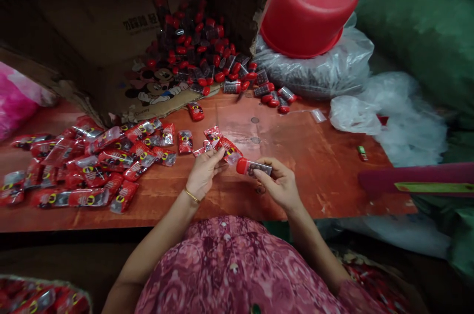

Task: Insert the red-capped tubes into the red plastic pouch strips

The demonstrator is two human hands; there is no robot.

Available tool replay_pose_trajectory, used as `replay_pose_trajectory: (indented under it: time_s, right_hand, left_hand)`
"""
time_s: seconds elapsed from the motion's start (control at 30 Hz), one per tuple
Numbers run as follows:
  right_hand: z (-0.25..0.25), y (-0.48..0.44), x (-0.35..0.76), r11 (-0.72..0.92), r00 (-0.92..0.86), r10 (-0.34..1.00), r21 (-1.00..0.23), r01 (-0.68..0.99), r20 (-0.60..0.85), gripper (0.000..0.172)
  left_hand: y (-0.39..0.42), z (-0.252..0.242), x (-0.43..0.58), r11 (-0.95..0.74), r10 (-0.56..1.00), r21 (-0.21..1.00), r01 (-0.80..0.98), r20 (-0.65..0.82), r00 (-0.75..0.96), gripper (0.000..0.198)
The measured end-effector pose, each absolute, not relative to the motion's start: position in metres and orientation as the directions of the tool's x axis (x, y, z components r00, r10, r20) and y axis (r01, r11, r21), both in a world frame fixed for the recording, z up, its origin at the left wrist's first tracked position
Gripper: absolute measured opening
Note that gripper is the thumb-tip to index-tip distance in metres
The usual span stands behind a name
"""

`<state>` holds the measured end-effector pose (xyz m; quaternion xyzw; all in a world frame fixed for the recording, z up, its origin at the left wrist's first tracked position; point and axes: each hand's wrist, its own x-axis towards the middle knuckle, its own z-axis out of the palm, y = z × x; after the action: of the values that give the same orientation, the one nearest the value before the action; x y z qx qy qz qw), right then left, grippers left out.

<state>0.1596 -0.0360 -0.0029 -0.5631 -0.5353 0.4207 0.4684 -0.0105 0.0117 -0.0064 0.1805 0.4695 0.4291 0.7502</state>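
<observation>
Between the fingertips of my left hand (202, 176) is a red printed plastic sleeve (230, 147), its clear end pointing right. My right hand (284, 184) is closed round a clear tube (255, 168) with a red cap and dark round pieces inside. The capped end faces the sleeve's clear end; whether they touch, I cannot tell. Beyond my left fingers lie more flat red sleeves (212, 133). One wrapped tube (185, 141) lies to their left, near a heap of wrapped tubes (114, 156).
An open cardboard box (148, 99) lies on its side at the back, with unwrapped red-capped tubes (207, 64) spilling onto the red tabletop (314, 166). A red basin (311, 8) sits upside down on a plastic bag (314, 77). Crumpled clear bags (400, 106) are at right.
</observation>
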Motion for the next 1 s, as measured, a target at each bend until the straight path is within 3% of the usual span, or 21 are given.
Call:
replay_pose_trajectory:
  time_s: [0.37, 0.6, 0.83, 1.0]
  right_hand:
    - [-0.011, -0.037, 0.148, -0.029, 0.16, 0.987, -0.994, 0.107, -0.012, 0.016]
    - [-0.02, -0.036, 0.134, -0.006, 0.173, 0.985, -0.999, 0.043, 0.001, 0.02]
    - [-0.031, -0.029, 0.114, -0.104, 0.159, 0.98, -0.991, -0.082, -0.116, 0.031]
    - [-0.034, -0.028, 0.108, -0.067, 0.173, 0.983, -0.997, 0.049, -0.058, 0.026]
  left_hand:
    - [0.008, -0.003, -0.006, 0.522, 0.846, 0.735, -0.432, -0.51, 0.155, 0.04]
    - [0.008, -0.007, 0.002, 0.427, 0.901, 0.769, -0.476, -0.408, 0.149, 0.035]
    - [0.009, -0.009, 0.005, 0.475, 0.869, 0.701, -0.532, -0.468, 0.16, 0.034]
    - [0.007, -0.013, 0.007, 0.411, 0.902, 0.728, -0.55, -0.411, 0.13, 0.034]
